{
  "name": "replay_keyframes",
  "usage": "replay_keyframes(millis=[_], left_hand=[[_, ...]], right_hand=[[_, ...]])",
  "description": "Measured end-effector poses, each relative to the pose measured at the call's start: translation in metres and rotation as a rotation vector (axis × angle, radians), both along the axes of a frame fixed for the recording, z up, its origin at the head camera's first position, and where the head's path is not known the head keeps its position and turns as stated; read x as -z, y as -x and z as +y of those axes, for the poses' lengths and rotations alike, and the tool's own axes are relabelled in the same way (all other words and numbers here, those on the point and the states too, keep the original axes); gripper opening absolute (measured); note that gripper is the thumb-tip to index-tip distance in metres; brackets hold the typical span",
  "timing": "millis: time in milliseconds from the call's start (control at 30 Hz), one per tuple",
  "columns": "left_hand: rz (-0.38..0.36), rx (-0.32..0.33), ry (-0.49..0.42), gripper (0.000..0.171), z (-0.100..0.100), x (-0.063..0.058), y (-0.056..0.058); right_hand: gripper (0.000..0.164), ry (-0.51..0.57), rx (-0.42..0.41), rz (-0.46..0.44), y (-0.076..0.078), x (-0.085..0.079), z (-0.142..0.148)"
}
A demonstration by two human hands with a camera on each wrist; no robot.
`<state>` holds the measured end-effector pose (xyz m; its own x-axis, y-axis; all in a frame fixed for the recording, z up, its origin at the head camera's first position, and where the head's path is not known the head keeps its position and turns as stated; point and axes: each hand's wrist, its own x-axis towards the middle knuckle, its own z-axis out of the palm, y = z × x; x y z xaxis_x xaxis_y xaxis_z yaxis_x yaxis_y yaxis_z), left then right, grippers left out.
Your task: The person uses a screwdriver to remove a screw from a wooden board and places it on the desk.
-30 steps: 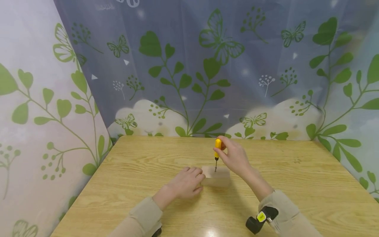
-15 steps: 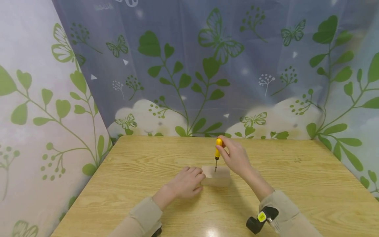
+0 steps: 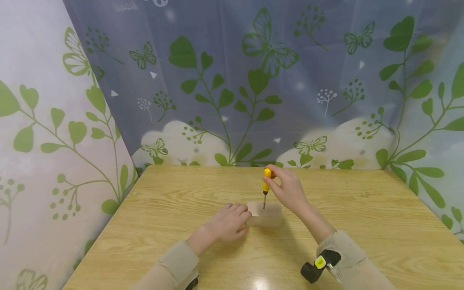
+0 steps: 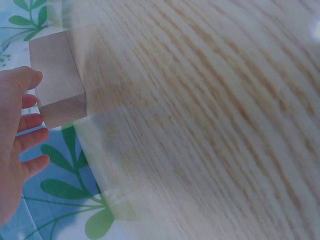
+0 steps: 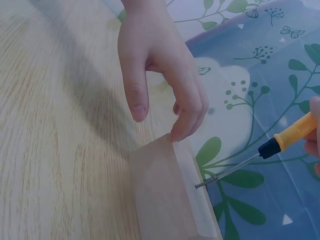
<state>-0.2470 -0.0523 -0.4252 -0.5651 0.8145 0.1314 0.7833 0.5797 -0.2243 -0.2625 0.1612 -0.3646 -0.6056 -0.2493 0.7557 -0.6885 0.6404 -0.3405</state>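
A pale wooden block (image 3: 266, 220) lies on the table, a small screw (image 5: 201, 185) standing in its upper face. My right hand (image 3: 288, 192) pinches the yellow handle of a screwdriver (image 3: 266, 185) between thumb and fingers. The screwdriver stands nearly upright over the block, its metal shaft meeting the screw head. At the block's left end, my left hand (image 3: 226, 222) rests its fingertips on the end and upper edge. Its thumb (image 5: 138, 107) is held apart from the block in the right wrist view. In the left wrist view, the fingers of the left hand (image 4: 15, 125) are spread beside the block.
The wood-grain table (image 3: 163, 249) extends around the block on all sides. A blue curtain (image 3: 224, 100) with green leaves and butterflies hangs behind the table's far edge. Pale leaf-patterned cloth covers the left side. A black wrist camera (image 3: 319, 266) sits on the right sleeve.
The right thumb and fingers have shifted slightly around the screwdriver handle. The left hand and the block stay in place.
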Motion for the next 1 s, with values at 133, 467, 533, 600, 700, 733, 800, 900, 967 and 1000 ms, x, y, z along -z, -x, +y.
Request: replay_keyframes(millis=[133,467,533,600,700,733,800,900,967,1000], left_hand=[[-0.001,0.000,0.002,0.034,-0.0001,0.0001,0.0005],[0.000,-0.001,0.017,0.036,0.0002,-0.0001,0.0002],[-0.004,-0.003,0.015,0.036,0.0002,-0.0003,-0.0002],[-0.005,-0.005,0.015,0.036,0.0000,-0.0002,-0.0002],[-0.006,-0.009,0.017,0.036,-0.0002,0.0001,-0.0001],[-0.006,-0.009,0.018,0.036,-0.0001,0.0002,-0.0001],[-0.006,-0.008,0.018,0.036,-0.0001,0.0005,0.0000],[-0.011,-0.008,0.013,0.036,-0.0003,0.0007,0.0001],[-0.014,-0.010,0.012,0.037,-0.0004,0.0007,0.0000],[-0.017,-0.011,0.012,0.037,-0.0005,0.0007,0.0000]], right_hand=[[0.028,-0.021,0.003,0.049,0.0018,-0.0002,-0.0011],[0.028,-0.005,-0.019,0.016,0.0028,-0.0005,0.0004],[0.028,-0.002,-0.023,0.010,0.0041,0.0000,0.0019],[0.029,-0.002,-0.030,0.004,0.0044,0.0001,0.0031],[0.028,-0.010,-0.047,0.009,0.0060,0.0011,0.0043],[0.028,-0.013,-0.054,0.015,0.0065,0.0015,0.0044],[0.028,-0.017,-0.076,0.024,0.0074,0.0015,0.0045],[0.028,-0.021,-0.099,0.032,0.0079,0.0010,0.0045],[0.028,-0.020,-0.106,0.022,0.0078,0.0005,0.0047],[0.028,-0.019,-0.107,0.015,0.0075,0.0004,0.0049]])
